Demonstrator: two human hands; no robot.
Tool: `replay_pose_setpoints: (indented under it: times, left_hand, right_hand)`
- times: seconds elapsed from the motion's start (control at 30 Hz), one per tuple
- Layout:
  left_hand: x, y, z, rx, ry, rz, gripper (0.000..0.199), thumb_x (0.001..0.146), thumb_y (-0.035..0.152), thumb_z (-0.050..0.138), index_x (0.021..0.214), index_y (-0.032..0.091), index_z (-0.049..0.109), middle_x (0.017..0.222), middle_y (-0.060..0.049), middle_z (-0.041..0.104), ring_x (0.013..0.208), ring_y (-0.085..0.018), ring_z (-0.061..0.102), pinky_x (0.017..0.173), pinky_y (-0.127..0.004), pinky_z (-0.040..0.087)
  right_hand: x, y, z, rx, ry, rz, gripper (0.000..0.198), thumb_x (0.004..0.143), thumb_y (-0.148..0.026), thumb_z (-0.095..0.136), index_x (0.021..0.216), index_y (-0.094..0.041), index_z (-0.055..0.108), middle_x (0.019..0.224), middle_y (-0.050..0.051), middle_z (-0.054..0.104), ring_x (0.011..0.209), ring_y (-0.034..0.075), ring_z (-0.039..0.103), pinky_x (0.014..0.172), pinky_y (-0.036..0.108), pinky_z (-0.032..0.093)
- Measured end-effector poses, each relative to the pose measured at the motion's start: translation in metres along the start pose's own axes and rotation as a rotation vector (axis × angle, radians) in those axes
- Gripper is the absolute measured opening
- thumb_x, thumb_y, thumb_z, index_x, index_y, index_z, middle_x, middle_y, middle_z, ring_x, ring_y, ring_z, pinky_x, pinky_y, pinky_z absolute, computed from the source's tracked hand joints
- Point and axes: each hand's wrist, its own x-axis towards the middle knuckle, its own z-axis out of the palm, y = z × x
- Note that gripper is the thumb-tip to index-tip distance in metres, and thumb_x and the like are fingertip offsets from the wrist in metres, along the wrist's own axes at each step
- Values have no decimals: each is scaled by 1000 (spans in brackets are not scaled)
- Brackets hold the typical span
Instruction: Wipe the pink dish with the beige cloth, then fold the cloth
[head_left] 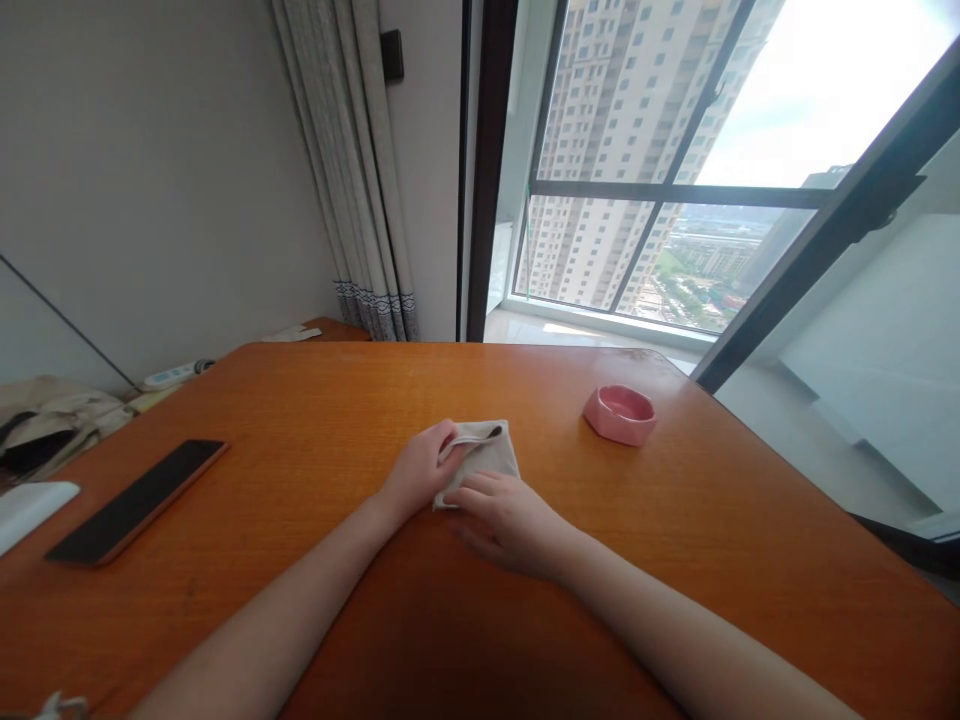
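Below the frame's centre, the left hand (421, 468) is grasping the cloth (489, 456) at its left; the fingers of the right hand (519, 522) are touching its lower part, grip unclear. Worktop (551, 455) is stretching right to the bowl (616, 426).

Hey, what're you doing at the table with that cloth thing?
Someone has both bare hands on a small pale grey cloth, folded or maybe a pouch, on the wooden table. The left hand holds its left edge, and the right hand is at its near side, fingers over the fabric. A pink bowl sits apart to the right, and a long dark flat object lies off to the left, neither touched.
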Motion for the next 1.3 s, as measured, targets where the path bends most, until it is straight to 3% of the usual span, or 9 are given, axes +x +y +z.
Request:
replay_pose_setpoints:
  times: [0.1, 0.23, 0.33, 0.47, 0.57, 0.9, 1.03, 1.17, 1.3]
  left_hand:
    - [6, -7, -10, -354, 102, -182, 24, 78, 41, 52, 71, 19, 46, 62, 4, 44, 57, -11, 42, 55, -22, 32]
    - [18, -34, -34, -691, 263, -380, 29, 73, 45, 56, 81, 18, 50, 68, 3, 51, 62, -12, 49, 56, -22, 36]
    - [21, -64, -54, -472, 328, -459, 28, 72, 45, 54, 75, 18, 51, 65, 3, 50, 60, -12, 47, 55, -23, 34]
    - [15, -90, -64, 213, 155, -426, 21, 72, 37, 53, 63, 19, 48, 61, 1, 51, 59, -14, 46, 55, -25, 29]
    - [11, -92, -59, 461, 41, -431, 16, 76, 35, 48, 69, 21, 49, 66, -1, 56, 59, -16, 48, 54, -26, 28]
    - [11, -75, -54, 506, 11, -345, 18, 80, 36, 45, 71, 21, 41, 65, 0, 53, 59, -15, 48, 54, -25, 28]
    - [11, -76, -54, 474, -1, -290, 19, 84, 37, 40, 73, 22, 39, 65, 1, 52, 58, -15, 47, 54, -25, 28]
    - [11, -85, -55, 488, -59, -335, 20, 85, 37, 39, 72, 22, 36, 63, 1, 51, 57, -16, 47, 52, -25, 26]
    - [12, -90, -57, 492, -21, -333, 20, 87, 38, 36, 74, 22, 37, 65, 0, 52, 58, -16, 48, 53, -26, 26]
  right_hand:
    - [5, 7, 19, -35, -37, 159, 27, 88, -36, 49, 108, -23, 61, 109, 7, 59, 101, 21, 51, 86, 34, 39]
    - [7, 31, 17, -101, -114, 424, 32, 91, -35, 41, 82, -20, 67, 93, 6, 60, 89, 18, 54, 82, 30, 39]
    - [3, 52, 6, -209, -127, 553, 28, 86, -34, 49, 71, -18, 66, 90, 8, 59, 90, 20, 53, 79, 29, 39]
    - [-5, 79, -1, -333, -68, 690, 26, 84, -38, 51, 78, -17, 64, 95, 10, 56, 94, 22, 51, 83, 30, 38]
    - [-8, 90, -3, -390, -23, 800, 30, 85, -43, 49, 93, -16, 60, 101, 12, 56, 98, 24, 51, 84, 32, 38]
    - [-9, 97, -7, -181, -37, 924, 45, 81, -38, 52, 120, -17, 45, 93, 9, 63, 85, 23, 60, 69, 29, 41]
    - [-7, 97, -5, 74, 77, 870, 37, 77, -24, 55, 114, -20, 49, 78, 1, 61, 71, 15, 60, 63, 23, 41]
    - [-7, 95, -7, 375, -55, 974, 32, 79, -16, 48, 111, -21, 47, 56, -7, 52, 46, 10, 54, 47, 19, 38]
    - [-7, 95, -12, 328, -92, 1014, 28, 77, -11, 47, 104, -20, 50, 52, -6, 51, 42, 11, 53, 43, 19, 37]
